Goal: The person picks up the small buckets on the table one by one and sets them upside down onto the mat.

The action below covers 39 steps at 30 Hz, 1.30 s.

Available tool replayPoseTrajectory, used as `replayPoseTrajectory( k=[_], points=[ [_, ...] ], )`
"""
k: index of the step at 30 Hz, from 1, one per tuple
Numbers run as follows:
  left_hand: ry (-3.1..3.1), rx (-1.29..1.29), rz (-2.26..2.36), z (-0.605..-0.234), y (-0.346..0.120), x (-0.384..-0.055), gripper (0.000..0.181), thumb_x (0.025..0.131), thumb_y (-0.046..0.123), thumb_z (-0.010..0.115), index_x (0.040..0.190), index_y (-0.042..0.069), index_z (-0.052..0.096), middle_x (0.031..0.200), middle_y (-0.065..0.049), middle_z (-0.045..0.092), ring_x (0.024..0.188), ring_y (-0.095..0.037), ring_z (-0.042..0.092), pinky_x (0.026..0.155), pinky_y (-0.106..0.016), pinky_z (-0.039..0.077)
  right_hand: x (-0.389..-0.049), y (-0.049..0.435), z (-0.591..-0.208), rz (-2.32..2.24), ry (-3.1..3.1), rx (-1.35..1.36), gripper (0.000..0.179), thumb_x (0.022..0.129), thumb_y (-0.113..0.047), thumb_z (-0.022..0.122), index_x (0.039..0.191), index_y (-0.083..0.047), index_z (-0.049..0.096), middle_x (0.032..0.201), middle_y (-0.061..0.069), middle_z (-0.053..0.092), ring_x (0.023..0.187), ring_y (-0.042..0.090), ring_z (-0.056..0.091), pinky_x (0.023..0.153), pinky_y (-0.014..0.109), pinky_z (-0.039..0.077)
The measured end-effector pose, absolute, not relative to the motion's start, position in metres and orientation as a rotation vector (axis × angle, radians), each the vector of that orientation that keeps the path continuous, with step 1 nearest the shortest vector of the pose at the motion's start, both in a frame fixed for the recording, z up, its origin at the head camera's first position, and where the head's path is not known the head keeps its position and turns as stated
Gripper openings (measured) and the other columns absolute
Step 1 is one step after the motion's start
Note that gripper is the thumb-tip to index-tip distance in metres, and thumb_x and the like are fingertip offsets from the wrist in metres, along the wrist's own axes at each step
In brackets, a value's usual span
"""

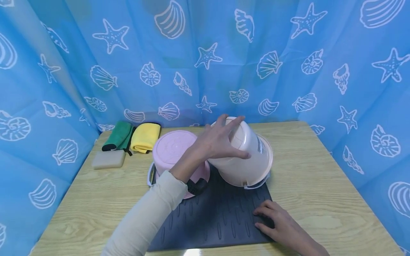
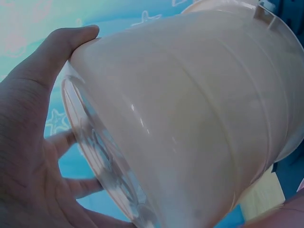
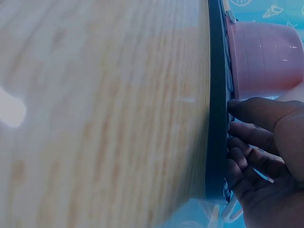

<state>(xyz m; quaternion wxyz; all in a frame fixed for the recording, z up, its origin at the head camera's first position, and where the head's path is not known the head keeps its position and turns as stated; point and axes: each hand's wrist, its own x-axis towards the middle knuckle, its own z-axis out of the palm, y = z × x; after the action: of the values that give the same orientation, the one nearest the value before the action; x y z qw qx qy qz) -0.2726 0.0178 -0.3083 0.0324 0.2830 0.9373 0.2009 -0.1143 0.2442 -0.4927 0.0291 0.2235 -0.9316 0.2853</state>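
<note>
A cream-white bucket [image 1: 253, 161] stands upside down and tilted on the dark ribbed mat [image 1: 221, 220], its rim low and to the right. My left hand [image 1: 221, 140] grips its base from above, thumb on the near side and fingers spread over the bottom edge. In the left wrist view the thumb presses the bucket wall [image 2: 180, 109] and the other fingers reach behind the base. My right hand [image 1: 282, 224] rests at the mat's right front part, fingers loosely bent with their tips on the mat surface and nothing held.
An upside-down pink bucket [image 1: 174, 147] sits on the mat's left side, partly behind my left forearm. Back left on the wooden table [image 1: 320, 185] lie a green cloth [image 1: 119, 136], a yellow cloth [image 1: 145, 137] and a pale sponge-like block [image 1: 109, 159]. A blue shell-patterned curtain [image 1: 205, 53] surrounds the table.
</note>
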Motion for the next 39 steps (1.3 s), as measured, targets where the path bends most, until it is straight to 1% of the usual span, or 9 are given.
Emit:
replayPoseTrajectory(
  k=[3,9,15,22,32,39],
  points=[
    [2.877,0.855,0.61,-0.31,0.02,-0.274,0.105,0.07,0.073,0.072,0.158,0.045,0.021,0.16,-0.007,0.023,0.13,-0.045,0.041,0.095,-0.059,0.047,-0.115,0.244,-0.493,0.898,-2.889,0.682,0.023,0.082,-0.016,0.082,0.103,-0.019,0.072,0.104,-0.015,0.053,0.091,0.003,0.053,0.078,0.03,0.053],
    [2.867,0.816,0.552,-0.312,0.025,-0.275,0.106,0.07,0.073,0.072,0.158,0.045,0.02,0.161,-0.006,0.02,0.131,-0.05,0.039,0.092,-0.061,0.048,-0.116,0.245,-0.492,0.916,-2.938,0.641,0.023,0.084,-0.018,0.081,0.105,-0.021,0.072,0.105,-0.016,0.053,0.092,0.003,0.052,0.079,0.03,0.053],
    [2.865,0.793,0.496,-0.313,0.029,-0.275,0.106,0.071,0.072,0.073,0.158,0.046,0.019,0.162,-0.008,0.018,0.133,-0.052,0.038,0.096,-0.064,0.044,-0.115,0.246,-0.492,0.923,-2.951,0.622,0.022,0.086,-0.021,0.08,0.106,-0.023,0.071,0.107,-0.017,0.053,0.093,0.003,0.052,0.081,0.031,0.052],
    [2.863,0.777,0.445,-0.313,0.031,-0.275,0.107,0.071,0.074,0.072,0.158,0.046,0.017,0.162,-0.008,0.019,0.13,-0.051,0.041,0.097,-0.063,0.044,-0.115,0.247,-0.495,0.902,-2.925,0.659,0.021,0.086,-0.021,0.08,0.106,-0.024,0.071,0.107,-0.016,0.053,0.094,0.003,0.051,0.081,0.032,0.052],
    [2.84,0.769,0.431,-0.315,0.034,-0.278,0.107,0.072,0.074,0.07,0.159,0.044,0.015,0.163,-0.008,0.016,0.133,-0.055,0.036,0.101,-0.066,0.038,-0.115,0.247,-0.494,0.912,-2.965,0.64,0.02,0.088,-0.025,0.078,0.106,-0.025,0.071,0.107,-0.017,0.052,0.094,0.003,0.051,0.082,0.032,0.052],
    [2.851,0.768,0.379,-0.315,0.038,-0.281,0.107,0.072,0.076,0.069,0.159,0.044,0.015,0.163,-0.008,0.017,0.133,-0.055,0.036,0.099,-0.066,0.04,-0.116,0.246,-0.493,0.913,-2.97,0.63,0.019,0.088,-0.027,0.078,0.106,-0.026,0.07,0.107,-0.017,0.052,0.094,0.003,0.051,0.082,0.032,0.052]
  ],
)
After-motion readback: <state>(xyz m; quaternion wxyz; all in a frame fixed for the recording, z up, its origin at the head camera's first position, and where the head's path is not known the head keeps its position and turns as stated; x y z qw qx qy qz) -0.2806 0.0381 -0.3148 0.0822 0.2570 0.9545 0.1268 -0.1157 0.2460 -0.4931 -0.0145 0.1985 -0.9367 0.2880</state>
